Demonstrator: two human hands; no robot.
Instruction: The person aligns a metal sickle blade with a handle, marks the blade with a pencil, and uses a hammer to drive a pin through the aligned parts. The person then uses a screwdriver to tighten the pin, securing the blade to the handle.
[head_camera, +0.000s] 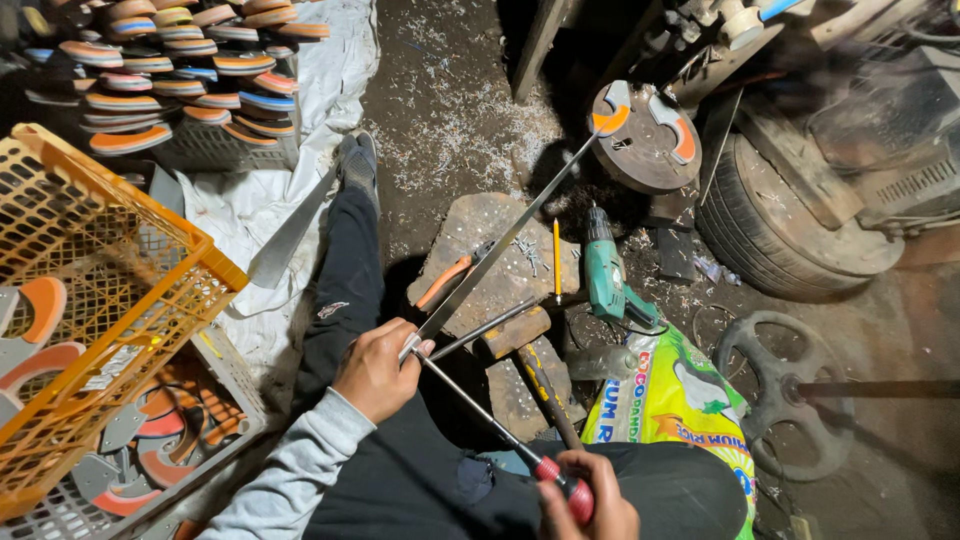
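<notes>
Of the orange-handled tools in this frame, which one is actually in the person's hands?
The long flat blade whose orange end rests on the round block: the left hand grips its near end. The others lie stacked at top left or in the crates.

**Where things lay around the seated worker**

A crate (120, 290) stood at the person's left, tipped over a lower bin (200, 440) of cut pieces. Behind it rose a stack of soles (180, 70) on a sheet (300, 150). Ahead lay a flat stone (500, 260) with a pencil (557, 260) on it; a drill (605, 275) lay just to its right. Farther right rested a tyre (780, 230), and a sack (680, 400) lay beside the person's right leg.
</notes>
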